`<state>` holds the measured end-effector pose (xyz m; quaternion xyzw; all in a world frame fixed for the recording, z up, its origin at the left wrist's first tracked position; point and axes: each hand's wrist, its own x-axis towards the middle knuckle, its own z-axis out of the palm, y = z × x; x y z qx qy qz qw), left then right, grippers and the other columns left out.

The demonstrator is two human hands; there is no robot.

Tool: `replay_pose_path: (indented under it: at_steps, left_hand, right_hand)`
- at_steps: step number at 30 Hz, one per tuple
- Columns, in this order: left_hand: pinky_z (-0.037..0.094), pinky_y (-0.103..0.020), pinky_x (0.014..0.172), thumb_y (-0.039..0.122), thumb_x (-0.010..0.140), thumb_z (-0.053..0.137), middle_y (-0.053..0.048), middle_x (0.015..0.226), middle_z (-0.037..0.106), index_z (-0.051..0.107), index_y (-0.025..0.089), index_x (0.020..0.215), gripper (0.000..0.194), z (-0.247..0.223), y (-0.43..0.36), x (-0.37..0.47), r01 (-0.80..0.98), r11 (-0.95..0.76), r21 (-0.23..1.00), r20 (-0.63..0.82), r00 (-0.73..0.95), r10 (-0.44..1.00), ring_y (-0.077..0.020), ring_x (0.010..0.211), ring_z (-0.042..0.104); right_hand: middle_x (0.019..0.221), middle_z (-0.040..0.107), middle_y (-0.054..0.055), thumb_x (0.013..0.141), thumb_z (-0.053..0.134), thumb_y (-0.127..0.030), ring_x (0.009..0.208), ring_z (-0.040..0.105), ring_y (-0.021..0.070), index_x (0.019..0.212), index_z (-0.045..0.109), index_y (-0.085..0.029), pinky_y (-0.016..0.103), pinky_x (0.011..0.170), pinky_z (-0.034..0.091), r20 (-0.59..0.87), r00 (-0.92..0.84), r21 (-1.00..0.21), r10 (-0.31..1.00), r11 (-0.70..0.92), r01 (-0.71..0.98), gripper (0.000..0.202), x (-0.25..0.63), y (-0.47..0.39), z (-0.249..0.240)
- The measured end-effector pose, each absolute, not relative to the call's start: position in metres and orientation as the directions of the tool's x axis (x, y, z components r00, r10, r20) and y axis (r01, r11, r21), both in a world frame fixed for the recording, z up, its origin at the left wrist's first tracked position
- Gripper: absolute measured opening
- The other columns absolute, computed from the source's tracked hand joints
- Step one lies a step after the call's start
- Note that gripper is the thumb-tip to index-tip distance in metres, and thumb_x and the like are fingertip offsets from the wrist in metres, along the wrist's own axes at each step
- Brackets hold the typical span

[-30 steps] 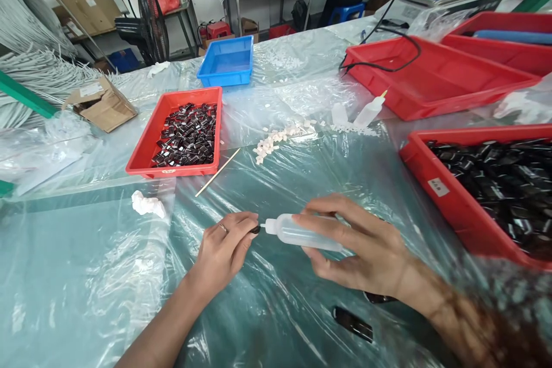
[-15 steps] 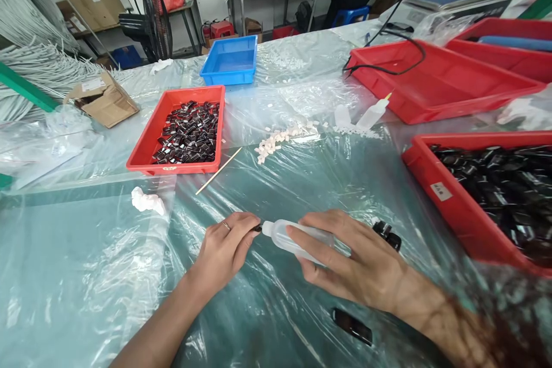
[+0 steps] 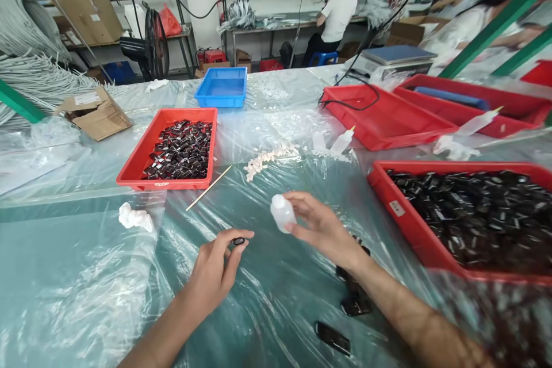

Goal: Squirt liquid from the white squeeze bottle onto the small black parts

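Between thumb and index finger, my left hand (image 3: 218, 264) pinches a small black part (image 3: 238, 241) at the lower middle. My right hand (image 3: 321, 227) holds a translucent white bottle (image 3: 283, 214), its cap end tilted up and away from the black part. Under and beside my right forearm lie several black pieces (image 3: 356, 302), and one black piece (image 3: 332, 338) sits alone nearer the front. Small pale pieces (image 3: 263, 162) are heaped on the plastic-covered table (image 3: 241, 310) beyond my hands.
A red tray (image 3: 123, 175) of small dark parts is at left, with a thin stick (image 3: 209, 188) and crumpled tissue (image 3: 135, 217) nearby. A large red tray (image 3: 414, 241) of black parts is at right. Beyond are a blue tray (image 3: 221, 87), another red tray (image 3: 388, 118) and seated people.
The bottle has come away from the black part in my left hand and now stands more upright. My hands are apart. The view has tilted up and turned right.
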<state>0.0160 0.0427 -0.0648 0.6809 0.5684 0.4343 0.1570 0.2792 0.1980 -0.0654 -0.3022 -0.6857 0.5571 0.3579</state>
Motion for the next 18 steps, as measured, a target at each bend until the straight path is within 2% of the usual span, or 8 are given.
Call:
replay_pose_path:
  at_steps: [3,6,10,12,14,15,18]
  left_hand:
    - [0.078,-0.035,0.083,0.040,0.128,0.060,-0.005,0.128,0.099,0.078,0.036,0.146,0.026,-0.073,0.043,0.016,0.551,-0.238,0.800,0.335,-0.081,0.939,-0.0255,0.102,0.098]
    - [0.077,-0.036,0.083,0.041,0.128,0.058,-0.007,0.130,0.099,0.077,0.035,0.144,0.026,-0.075,0.048,0.014,0.532,-0.224,0.817,0.327,-0.107,0.939,-0.0270,0.107,0.098]
    - [0.070,-0.034,0.069,0.040,0.127,0.057,-0.007,0.117,0.099,0.078,0.031,0.143,0.027,-0.071,0.056,0.011,0.576,-0.264,0.774,0.397,-0.116,0.911,-0.0249,0.085,0.094]
    - [0.069,-0.035,0.068,0.039,0.126,0.057,-0.006,0.114,0.098,0.079,0.031,0.140,0.028,-0.069,0.057,0.010,0.613,-0.277,0.740,0.425,-0.107,0.899,-0.0229,0.072,0.087]
    - [0.070,-0.037,0.072,0.037,0.125,0.057,-0.005,0.115,0.098,0.080,0.031,0.136,0.026,-0.068,0.056,0.010,0.633,-0.294,0.716,0.452,-0.100,0.886,-0.0229,0.069,0.084]
    - [0.072,-0.038,0.076,0.037,0.124,0.058,-0.005,0.117,0.099,0.081,0.032,0.134,0.025,-0.068,0.056,0.009,0.633,-0.306,0.711,0.464,-0.096,0.880,-0.0235,0.071,0.084]
    - [0.073,-0.039,0.082,0.035,0.122,0.059,-0.004,0.118,0.098,0.080,0.033,0.129,0.022,-0.067,0.054,0.010,0.604,-0.338,0.722,0.474,-0.075,0.878,-0.0249,0.076,0.086]
  right_hand:
    - [0.135,0.092,0.006,0.099,0.091,-0.049,0.130,0.088,0.0309,0.132,0.080,-0.030,0.051,0.125,0.069,0.087,-0.614,-0.962,0.784,0.225,0.152,0.039,0.271,0.200,-0.083]
    - [0.127,0.094,0.004,0.096,0.092,-0.044,0.126,0.091,0.0342,0.126,0.080,-0.033,0.056,0.122,0.072,0.071,-0.635,-0.940,0.770,0.265,0.216,0.034,0.272,0.198,-0.089]
    - [0.144,0.091,0.006,0.089,0.100,-0.048,0.139,0.088,0.0356,0.143,0.081,-0.036,0.054,0.122,0.073,0.088,-0.694,-0.883,0.715,0.379,0.278,0.058,0.284,0.218,-0.080]
    - [0.153,0.086,0.012,0.101,0.090,-0.051,0.141,0.086,0.0338,0.152,0.078,-0.033,0.053,0.122,0.073,0.109,-0.673,-0.822,0.732,0.447,0.352,0.055,0.280,0.244,-0.074]
    - [0.156,0.082,0.017,0.118,0.069,-0.047,0.136,0.084,0.0312,0.152,0.077,-0.029,0.055,0.120,0.073,0.131,-0.622,-0.729,0.772,0.501,0.467,0.040,0.264,0.275,-0.070]
    - [0.157,0.080,0.017,0.122,0.066,-0.045,0.134,0.083,0.0300,0.152,0.078,-0.027,0.054,0.119,0.072,0.135,-0.609,-0.672,0.781,0.524,0.523,0.037,0.252,0.291,-0.070]
    - [0.157,0.080,0.014,0.121,0.079,-0.046,0.133,0.082,0.0284,0.150,0.079,-0.023,0.053,0.118,0.073,0.129,-0.621,-0.473,0.773,0.599,0.647,0.037,0.213,0.328,-0.070]
